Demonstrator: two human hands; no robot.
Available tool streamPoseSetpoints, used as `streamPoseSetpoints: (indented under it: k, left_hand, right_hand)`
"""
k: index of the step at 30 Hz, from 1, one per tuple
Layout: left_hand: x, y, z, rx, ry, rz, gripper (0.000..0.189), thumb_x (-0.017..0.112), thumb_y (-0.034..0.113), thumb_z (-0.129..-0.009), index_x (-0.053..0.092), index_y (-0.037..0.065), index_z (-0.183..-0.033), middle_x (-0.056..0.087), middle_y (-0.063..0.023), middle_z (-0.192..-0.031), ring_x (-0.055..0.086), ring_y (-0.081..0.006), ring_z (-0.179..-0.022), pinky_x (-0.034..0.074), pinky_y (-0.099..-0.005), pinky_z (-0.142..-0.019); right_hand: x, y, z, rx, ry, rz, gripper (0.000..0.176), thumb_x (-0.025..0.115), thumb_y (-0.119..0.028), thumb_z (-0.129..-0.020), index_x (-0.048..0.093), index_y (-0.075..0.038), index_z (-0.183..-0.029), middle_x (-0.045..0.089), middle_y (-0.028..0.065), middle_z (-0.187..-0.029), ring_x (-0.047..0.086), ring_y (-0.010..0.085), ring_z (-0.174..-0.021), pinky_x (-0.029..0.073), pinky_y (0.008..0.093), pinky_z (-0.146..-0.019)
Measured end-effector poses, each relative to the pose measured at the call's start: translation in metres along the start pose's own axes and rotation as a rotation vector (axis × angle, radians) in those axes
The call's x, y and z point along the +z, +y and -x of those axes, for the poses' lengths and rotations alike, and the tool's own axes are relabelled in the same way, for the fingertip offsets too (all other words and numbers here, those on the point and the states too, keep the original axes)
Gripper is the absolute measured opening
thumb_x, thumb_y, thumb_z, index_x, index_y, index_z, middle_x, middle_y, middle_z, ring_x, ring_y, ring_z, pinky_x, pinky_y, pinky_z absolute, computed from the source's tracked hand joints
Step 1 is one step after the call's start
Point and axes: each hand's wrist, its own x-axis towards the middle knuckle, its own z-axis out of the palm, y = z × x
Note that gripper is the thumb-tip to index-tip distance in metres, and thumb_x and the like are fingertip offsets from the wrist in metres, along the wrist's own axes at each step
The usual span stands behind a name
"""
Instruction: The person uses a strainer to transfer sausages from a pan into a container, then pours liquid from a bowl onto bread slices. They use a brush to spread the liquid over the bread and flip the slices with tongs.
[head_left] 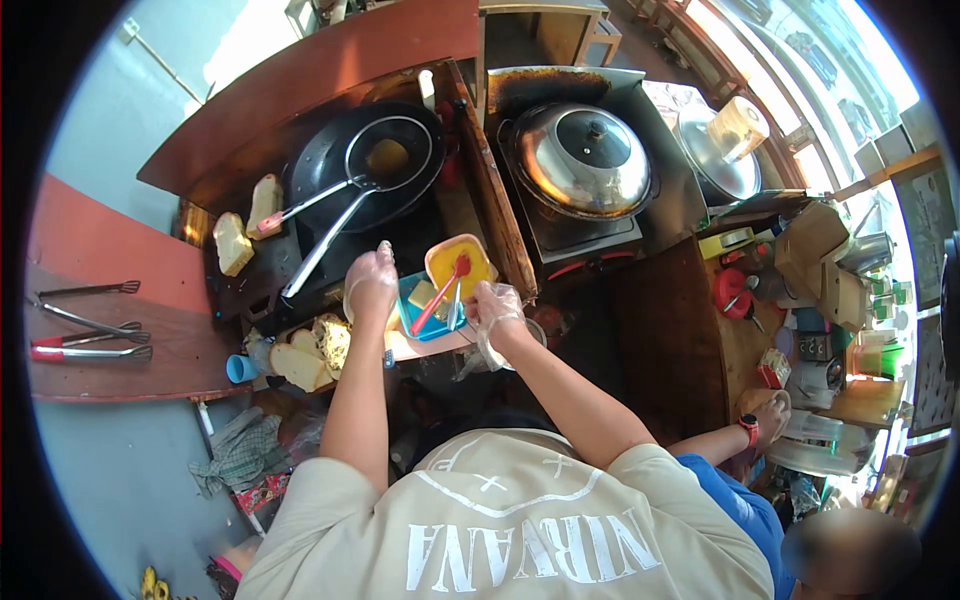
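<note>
Two bread slices (232, 243) are laid on the griddle (235, 292); spare slices (300, 366) are left unheated at the counter edge; the blue tub (425, 320), red brush (445, 290) in it, is flanked by gloved hands; the left hand (372, 282) is loosely curled, seemingly empty; what is held by the right hand (495, 305) cannot be told.

Blue tub (415, 320), red brush (446, 285) leaning inside

Gloved left hand (372, 282) and right hand (497, 305) flank a blue tub (405, 300); red utensil (440, 295) inside.
</note>
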Motion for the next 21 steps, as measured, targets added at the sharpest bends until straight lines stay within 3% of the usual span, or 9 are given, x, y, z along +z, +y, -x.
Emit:
streamPoseSetpoints:
  k: [2,3,4,5,7,8,13,15,21]
  left_hand:
    - [-0.04,0.01,0.046,-0.085,-0.138,0.437,0.042,0.063,0.042,-0.093,0.071,0.001,-0.099,0.073,-0.0168,-0.09,0.07,-0.0316,-0.082,0.055,-0.0407,-0.073]
    - [-0.058,0.023,0.074,-0.294,-0.324,0.541,0.049,0.064,0.047,-0.091,0.069,-0.001,-0.098,0.073,-0.0171,-0.085,0.069,-0.0322,-0.077,0.055,-0.0414,-0.071]
    - [-0.047,-0.003,0.088,0.15,-0.232,0.343,0.049,0.07,0.047,-0.088,0.069,-0.002,-0.098,0.072,-0.0169,-0.082,0.069,-0.0308,-0.078,0.055,-0.0392,-0.072]
    - [-0.068,0.014,0.113,-0.159,-0.442,0.39,0.039,0.073,0.038,-0.087,0.072,0.0,-0.098,0.072,-0.017,-0.085,0.07,-0.0317,-0.083,0.055,-0.0388,-0.077]
    - [-0.06,-0.018,0.131,0.058,-0.141,0.204,0.025,0.076,0.02,-0.083,0.073,-0.001,-0.097,0.072,-0.0149,-0.079,0.07,-0.0223,-0.073,0.056,-0.0348,-0.07]
    - [-0.076,-0.017,0.142,0.033,-0.055,0.071,0.022,0.073,0.022,-0.085,0.075,0.004,-0.097,0.073,-0.0166,-0.086,0.07,-0.0296,-0.081,0.055,-0.039,-0.076]
    - [-0.111,-0.054,0.175,-0.018,0.023,-0.135,0.023,0.063,0.026,-0.091,0.074,0.007,-0.098,0.072,-0.0169,-0.093,0.068,-0.0346,-0.09,0.053,-0.0446,-0.084]
    - [-0.12,-0.073,0.182,-0.042,-0.087,-0.206,0.027,0.06,0.029,-0.094,0.07,0.005,-0.097,0.071,-0.0178,-0.098,0.069,-0.0336,-0.093,0.054,-0.0445,-0.083]
    - [-0.129,-0.167,0.18,0.045,0.323,-0.156,0.018,0.065,0.007,-0.077,0.068,0.005,-0.095,0.067,-0.015,-0.093,0.068,-0.034,-0.088,0.056,-0.0436,-0.08]
  right_hand:
    - [0.007,-0.002,0.019,-0.003,-0.022,0.032,0.021,0.055,-0.012,-0.093,0.058,0.0,-0.076,0.055,0.0067,-0.064,0.052,0.0139,-0.051,0.04,0.0287,-0.047]
    - [0.011,0.0,0.027,0.0,-0.038,0.069,0.021,0.056,-0.012,-0.092,0.059,0.0,-0.076,0.056,0.0067,-0.064,0.053,0.0137,-0.051,0.042,0.0282,-0.047]
    - [0.016,0.003,0.03,-0.004,-0.024,0.188,0.024,0.058,-0.015,-0.093,0.061,0.001,-0.076,0.057,0.0076,-0.063,0.055,0.0148,-0.05,0.044,0.029,-0.046]
    - [0.022,0.003,0.039,0.005,-0.051,0.202,0.024,0.058,-0.015,-0.093,0.061,0.001,-0.076,0.057,0.0076,-0.063,0.055,0.0148,-0.05,0.044,0.029,-0.046]
    - [0.036,0.0,0.056,-0.001,-0.117,0.444,0.025,0.058,-0.016,-0.094,0.063,0.003,-0.078,0.059,0.0093,-0.064,0.055,0.0153,-0.05,0.043,0.0293,-0.045]
    - [0.042,0.002,0.06,0.045,-0.157,0.509,0.025,0.058,-0.016,-0.094,0.064,0.004,-0.081,0.061,0.0102,-0.066,0.055,0.0155,-0.05,0.043,0.0299,-0.045]
    - [0.091,0.024,0.08,0.065,-0.351,0.658,0.027,0.058,-0.018,-0.092,0.065,0.005,-0.078,0.061,0.0089,-0.061,0.056,0.0156,-0.048,0.044,0.0293,-0.045]
    - [0.114,0.034,0.081,0.054,-0.415,0.766,0.028,0.057,-0.017,-0.092,0.065,0.005,-0.077,0.06,0.009,-0.061,0.055,0.0151,-0.047,0.044,0.0286,-0.044]
    - [0.188,0.071,0.078,0.038,-0.573,0.863,0.026,0.057,-0.015,-0.091,0.065,0.004,-0.075,0.062,0.0097,-0.061,0.057,0.0156,-0.047,0.045,0.0287,-0.044]
